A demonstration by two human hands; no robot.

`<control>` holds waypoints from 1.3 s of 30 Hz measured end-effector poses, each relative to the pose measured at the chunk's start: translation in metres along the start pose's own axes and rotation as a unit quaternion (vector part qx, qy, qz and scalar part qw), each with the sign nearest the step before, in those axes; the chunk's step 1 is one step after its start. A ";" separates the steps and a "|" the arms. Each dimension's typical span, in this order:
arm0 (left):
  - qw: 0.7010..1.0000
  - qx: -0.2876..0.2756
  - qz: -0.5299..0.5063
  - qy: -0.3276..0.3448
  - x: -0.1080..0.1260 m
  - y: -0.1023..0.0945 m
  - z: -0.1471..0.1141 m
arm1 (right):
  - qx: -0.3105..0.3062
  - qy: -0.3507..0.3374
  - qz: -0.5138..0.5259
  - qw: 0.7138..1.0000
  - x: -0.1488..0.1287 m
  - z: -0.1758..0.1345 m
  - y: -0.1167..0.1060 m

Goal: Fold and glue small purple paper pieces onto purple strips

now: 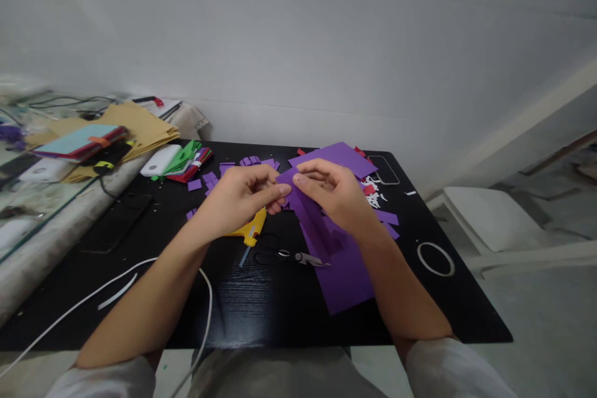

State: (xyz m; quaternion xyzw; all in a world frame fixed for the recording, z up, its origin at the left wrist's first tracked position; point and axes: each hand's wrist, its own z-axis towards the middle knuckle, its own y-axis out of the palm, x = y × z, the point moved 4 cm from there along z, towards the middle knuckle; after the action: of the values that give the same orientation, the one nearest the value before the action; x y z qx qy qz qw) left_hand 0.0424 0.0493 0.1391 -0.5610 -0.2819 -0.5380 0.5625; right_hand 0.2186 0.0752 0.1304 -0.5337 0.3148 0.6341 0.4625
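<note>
While both hands (333, 196) pinch purple paper (309, 211) by one end, remainder slants below.

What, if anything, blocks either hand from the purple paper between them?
Nothing visible: the right hand pinches the purple paper, and the left hand is at its edge. The scissors lie lower, out of the way.

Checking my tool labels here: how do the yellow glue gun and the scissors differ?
The glue gun is yellow, while the scissors have black handles and silvery blades. The scissors' tips overlap a large purple sheet; the glue gun lies left of it. Both rest on the black table, and neither is held.
</note>
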 end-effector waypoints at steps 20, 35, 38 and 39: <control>0.998 0.013 0.033 0.044 0.003 0.007 -0.003 | 0.020 0.009 0.048 0.999 0.002 -0.002 0.002; 0.983 0.024 0.125 0.129 0.005 -0.005 -0.004 | -0.001 0.017 0.022 1.000 -0.006 -0.005 0.002; 0.964 0.075 0.153 0.203 0.010 -0.013 -0.004 | -0.008 0.013 0.028 0.999 -0.006 -0.005 0.003; 0.956 0.083 0.161 0.229 0.012 -0.014 -0.004 | -0.010 0.011 0.035 0.999 -0.006 -0.005 0.004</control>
State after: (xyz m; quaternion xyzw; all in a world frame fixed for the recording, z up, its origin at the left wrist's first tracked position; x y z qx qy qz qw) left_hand 0.0317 0.0450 0.1538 -0.4116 -0.0949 -0.5289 0.7361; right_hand 0.2171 0.0679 0.1343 -0.5341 0.3317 0.6471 0.4313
